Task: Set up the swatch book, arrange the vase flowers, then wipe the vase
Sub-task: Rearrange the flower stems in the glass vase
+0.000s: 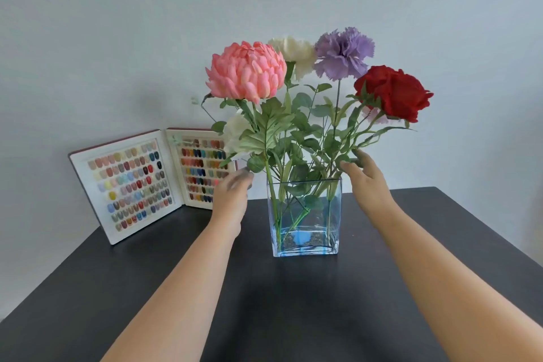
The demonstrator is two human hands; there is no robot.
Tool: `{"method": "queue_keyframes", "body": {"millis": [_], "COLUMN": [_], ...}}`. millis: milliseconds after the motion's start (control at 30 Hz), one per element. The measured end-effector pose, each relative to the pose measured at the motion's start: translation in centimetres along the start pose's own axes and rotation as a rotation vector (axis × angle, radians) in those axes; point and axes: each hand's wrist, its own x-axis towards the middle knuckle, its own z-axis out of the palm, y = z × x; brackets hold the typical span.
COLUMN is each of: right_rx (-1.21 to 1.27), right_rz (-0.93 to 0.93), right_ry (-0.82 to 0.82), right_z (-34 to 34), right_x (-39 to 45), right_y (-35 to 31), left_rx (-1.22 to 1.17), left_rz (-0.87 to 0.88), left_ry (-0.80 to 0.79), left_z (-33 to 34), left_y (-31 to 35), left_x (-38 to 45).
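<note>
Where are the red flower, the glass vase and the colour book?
red flower (395, 91), head view, middle of the bloom
glass vase (305, 244), head view, lower front wall
colour book (79, 173), head view, left page's white border

The pink flower (246, 72), cream flower (293, 51), purple flower (343, 53) and red flower (393, 92) rise on green stems from a clear, blue-tinted vase (304, 241). The swatch book (141, 182) shows white pages, rows of many-coloured swatches and what looks like a dark red cover. The surface (293, 303) is black.
</note>
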Motion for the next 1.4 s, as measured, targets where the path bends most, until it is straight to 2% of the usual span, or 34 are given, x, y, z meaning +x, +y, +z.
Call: {"method": "queue_keyframes", "body": {"millis": [200, 300, 467, 533, 700, 767, 933, 1033, 1233, 1400], "right_rx": [-0.005, -0.015, -0.048, -0.064, -0.114, -0.133, -0.149, -0.157, -0.166, -0.148], "right_rz": [0.002, 0.015, 0.005, -0.010, -0.021, -0.026, -0.029, -0.029, -0.025, -0.017], "right_ry": [-0.005, -0.017, -0.057, -0.066, -0.063, -0.058, -0.076, -0.076, -0.082, -0.084], "right_z": [0.0, -0.2, 0.1, 0.2, 0.3, 0.3, 0.4, 0.5, 0.5, 0.5], "right_x": [0.1, 0.1, 0.2, 0.2, 0.3, 0.3, 0.5, 0.5, 0.2, 0.1], "right_y": [-0.3, -0.2, -0.3, -0.4, -0.5, -0.5, -0.6, -0.7, -0.8, -0.9], "left_rx": [0.036, 0.160, 0.325, 0.468, 0.693, 0.799, 1.074, 1.086, 0.890, 0.934], "left_rz": [0.003, 0.000, 0.020, 0.055, 0.353, 0.420, 0.397, 0.404, 0.445, 0.243], "left_ry": [-0.194, -0.246, -0.234, -0.228, -0.281, -0.262, -0.193, -0.231, -0.369, -0.403], "left_z": [1.7, 1.8, 1.8, 1.8, 1.8, 1.9, 2.2, 2.4, 1.9, 1.5], "left_y": [1.2, 1.7, 2.8, 3.2, 4.9, 5.9, 8.5, 8.4, 5.8, 5.5], "left_x": [2.7, 3.8, 4.7, 4.8, 4.3, 4.3, 4.6, 4.5, 3.8, 3.7]}}
